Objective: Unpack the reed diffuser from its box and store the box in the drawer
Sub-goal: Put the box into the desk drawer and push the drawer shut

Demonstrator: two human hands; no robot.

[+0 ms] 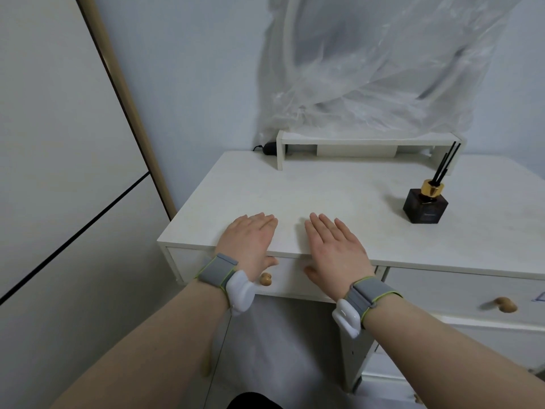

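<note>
Both hands, left (250, 236) and right (334, 246), lie flat and empty at the counter's (295, 184) front edge, the diffuser (426, 203) nearer the right hand.

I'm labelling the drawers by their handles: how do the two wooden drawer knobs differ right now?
The left knob sits on the drawer front under the desk edge, partly hidden between the left hand and its wristband; the right knob sits lower on the neighbouring drawer, fully exposed. The left one looks paler and smaller, the right one darker and larger. Both are rounded, light wood on white fronts.
</note>
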